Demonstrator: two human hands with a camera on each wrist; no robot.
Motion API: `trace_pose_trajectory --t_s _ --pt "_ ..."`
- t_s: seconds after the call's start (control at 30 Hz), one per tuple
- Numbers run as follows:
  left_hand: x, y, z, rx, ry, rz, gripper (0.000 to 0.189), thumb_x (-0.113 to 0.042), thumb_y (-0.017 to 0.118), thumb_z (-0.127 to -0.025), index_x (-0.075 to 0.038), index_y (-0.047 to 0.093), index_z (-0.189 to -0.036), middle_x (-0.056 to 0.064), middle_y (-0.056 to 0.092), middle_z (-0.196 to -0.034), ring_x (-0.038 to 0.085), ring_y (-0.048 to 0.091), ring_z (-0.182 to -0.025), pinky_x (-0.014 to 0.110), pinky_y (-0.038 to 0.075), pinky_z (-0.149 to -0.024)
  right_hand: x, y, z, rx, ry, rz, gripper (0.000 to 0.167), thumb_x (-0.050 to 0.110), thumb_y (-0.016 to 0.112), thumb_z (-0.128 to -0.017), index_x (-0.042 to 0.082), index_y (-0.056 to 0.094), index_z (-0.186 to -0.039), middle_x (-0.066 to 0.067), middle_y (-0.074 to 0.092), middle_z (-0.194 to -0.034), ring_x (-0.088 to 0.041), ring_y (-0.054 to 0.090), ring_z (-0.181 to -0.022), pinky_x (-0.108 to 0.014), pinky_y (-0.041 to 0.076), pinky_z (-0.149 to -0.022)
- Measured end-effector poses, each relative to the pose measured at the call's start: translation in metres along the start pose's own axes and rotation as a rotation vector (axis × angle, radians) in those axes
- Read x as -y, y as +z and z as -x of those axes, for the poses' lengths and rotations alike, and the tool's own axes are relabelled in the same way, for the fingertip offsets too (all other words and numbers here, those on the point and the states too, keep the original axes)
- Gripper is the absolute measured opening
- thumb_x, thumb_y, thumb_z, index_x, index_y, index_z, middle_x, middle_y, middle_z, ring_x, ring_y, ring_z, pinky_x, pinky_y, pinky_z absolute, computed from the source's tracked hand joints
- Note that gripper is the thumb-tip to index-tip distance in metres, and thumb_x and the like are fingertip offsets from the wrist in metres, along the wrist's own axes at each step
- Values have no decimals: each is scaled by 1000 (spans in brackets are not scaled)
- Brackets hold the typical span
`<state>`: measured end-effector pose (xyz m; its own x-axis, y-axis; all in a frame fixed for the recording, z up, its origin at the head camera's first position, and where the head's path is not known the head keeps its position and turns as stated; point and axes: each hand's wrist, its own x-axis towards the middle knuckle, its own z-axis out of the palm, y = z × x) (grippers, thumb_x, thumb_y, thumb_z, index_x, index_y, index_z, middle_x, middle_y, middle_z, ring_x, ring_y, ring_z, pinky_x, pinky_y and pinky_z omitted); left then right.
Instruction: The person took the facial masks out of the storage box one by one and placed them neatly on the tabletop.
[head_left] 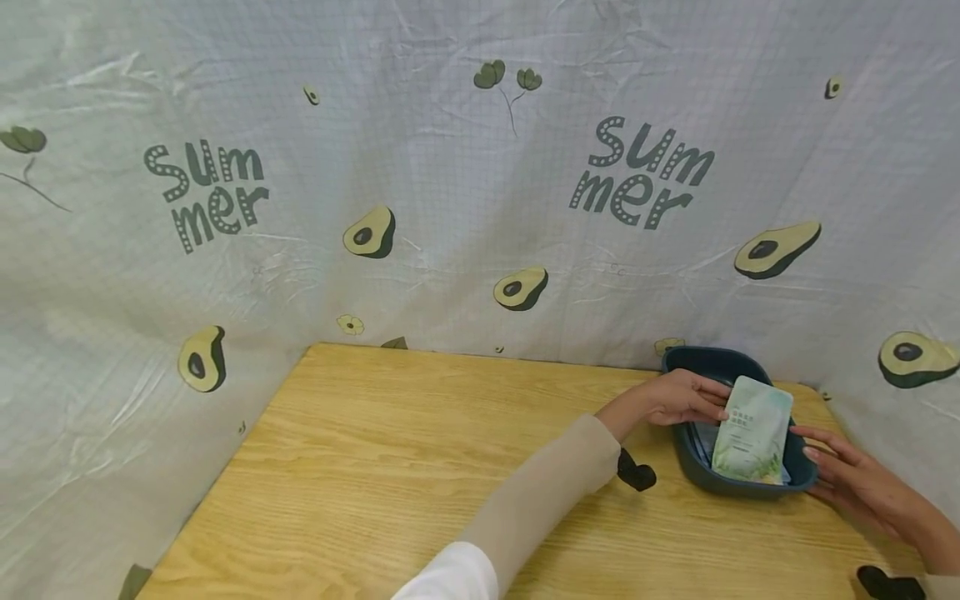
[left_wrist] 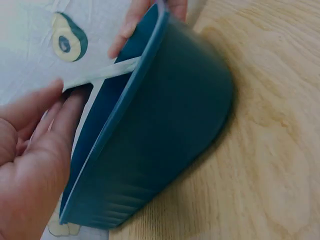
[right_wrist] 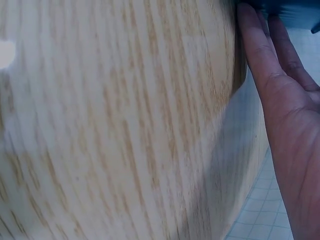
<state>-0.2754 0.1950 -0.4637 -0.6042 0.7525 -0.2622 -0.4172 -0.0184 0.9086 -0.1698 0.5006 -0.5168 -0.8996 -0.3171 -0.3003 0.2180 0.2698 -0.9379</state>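
Observation:
A pale green sachet (head_left: 752,433) with printed text and a leafy picture lies tilted over the mouth of a dark blue plastic basin (head_left: 738,483). My left hand (head_left: 684,397) pinches the sachet's left edge between thumb and fingers; its edge-on strip (left_wrist: 97,75) shows in the left wrist view. At the basin's right side, my right hand (head_left: 862,479) holds the rim, with fingers on both sides of the wall. The right wrist view shows that hand's fingers (right_wrist: 260,45) against the basin's outside (right_wrist: 295,12). Other flat packets (head_left: 702,437) lie inside, partly covered.
The basin stands at the far right corner of a wooden table (head_left: 420,467). A pale curtain (head_left: 435,167) printed with avocados hangs right behind the table. Black straps (head_left: 636,473) show by the wrists.

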Motion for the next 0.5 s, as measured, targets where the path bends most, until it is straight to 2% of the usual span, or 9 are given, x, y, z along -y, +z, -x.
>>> trace_pose_trajectory --t_s 0.07,0.13,0.23,0.3,0.37,0.5 --pt "2 3 2 -53 40 -43 39 15 60 -95 8 63 -132 18 71 -122 32 67 -117 45 55 -101 0 0 1 -1 -10 14 37 24 34 -114 47 36 -143 21 29 -128 12 55 -106 -24 58 -84" --pt "4 8 5 -139 89 -86 31 12 64 -94 8 69 -124 17 75 -110 32 72 -105 44 59 -94 1 -1 0 3 -32 4 39 22 34 -114 45 37 -145 23 32 -128 11 55 -106 -24 58 -84" --pt "8 14 10 -261 162 -127 21 8 69 -91 8 75 -112 15 77 -95 32 75 -91 45 62 -86 1 -2 0 25 -78 -56 42 17 33 -114 42 41 -146 29 41 -125 7 57 -108 -25 59 -84" --pt "9 18 13 -311 185 -131 18 6 72 -90 7 77 -107 14 77 -91 31 76 -86 46 62 -83 0 -2 1 38 -94 -83 43 15 33 -114 42 43 -145 30 43 -124 6 58 -108 -25 60 -84" --pt "11 21 17 -326 180 -155 18 4 73 -90 5 78 -107 12 78 -93 28 76 -85 43 63 -81 0 -1 2 42 -102 -86 42 15 33 -114 41 43 -146 30 39 -126 7 57 -109 -25 59 -85" --pt "13 24 24 -288 162 -204 25 4 73 -91 4 75 -115 9 77 -107 24 76 -91 36 64 -81 0 1 2 28 -102 -30 41 19 32 -114 40 37 -149 25 28 -129 11 54 -110 -22 58 -85"
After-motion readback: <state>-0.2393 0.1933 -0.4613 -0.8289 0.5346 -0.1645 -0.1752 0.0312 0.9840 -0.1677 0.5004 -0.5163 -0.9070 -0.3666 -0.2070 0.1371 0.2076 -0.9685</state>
